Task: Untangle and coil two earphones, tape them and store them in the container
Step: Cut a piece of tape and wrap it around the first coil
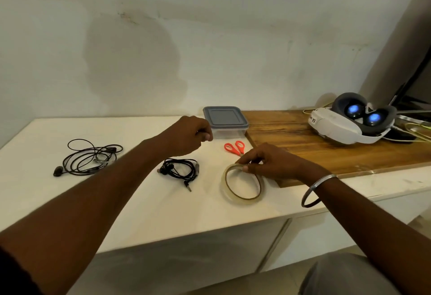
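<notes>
On the white counter (140, 213), one earphone (180, 171) lies coiled mid-frame and the other earphone (89, 157) sprawls looser at left, while the right hand (268, 161) pinches the tape roll (242, 182) and the left hand (189, 135) is curled on I cannot tell what, so taping looks begun and the lidded container (225, 119) behind still awaits both.

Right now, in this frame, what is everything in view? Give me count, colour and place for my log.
tangled wired earphone: one, black, left on the counter
coiled wired earphone: one, black, mid-counter
clear roll of adhesive tape: one, transparent, right of the coiled earphone
orange-handled scissors: one, orange, behind the tape
square plastic container with grey lid: one, lid on, by the wall
white VR headset: one, white and grey, on the wooden board
wooden board: one, brown, right side
white counter: one, white
metal bangle: one, silver, right wrist
left hand: fingers curled, above the counter; any contents unclear
right hand: pinches the tape roll's far edge
</notes>
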